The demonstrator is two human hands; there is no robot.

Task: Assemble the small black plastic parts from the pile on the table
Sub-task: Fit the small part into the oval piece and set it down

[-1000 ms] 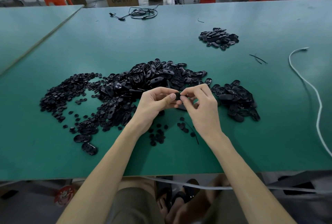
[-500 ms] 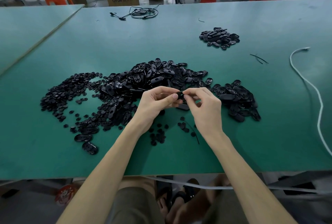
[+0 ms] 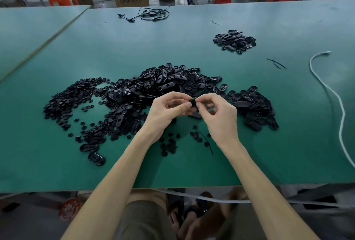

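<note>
The likeliest slip lay in the pinch itself. The small black plastic piece [image 3: 193,99] was caught only at the fingertips, raised above the green-topped bench [image 3: 57,162], and a push that ran off-line could have flicked it out. Had it dropped, it would probably have landed in the heap of black oval plastic shells [image 3: 163,84] just behind the hands, where one part looks like every other and finding it would cost time.

A second risk was a skewed fit. Fingers hid most of the piece, so whether the parts being joined sat square could not be told. Forcing them crooked might have bent a thin edge or left the joint half-seated. A forearm could also have swept the loose black round discs [image 3: 169,146] near the wrists toward the near bench edge.

The left hand [image 3: 169,109] was curled, with thumb and forefinger pinching the piece from its own side and the other fingers folded beneath. The right hand [image 3: 219,116] met it from the opposite side, its thumb and forefinger tips closed on the same piece and its remaining fingers loosely bent, holding nothing that showed. The hands met at the fingertips, between the main heap and the smaller spread of black oval shells [image 3: 253,105] to the right. A dark oval shape [image 3: 196,115] lay just under the hands. Whether a finger held it or it rested on the bench could not be told.
</note>
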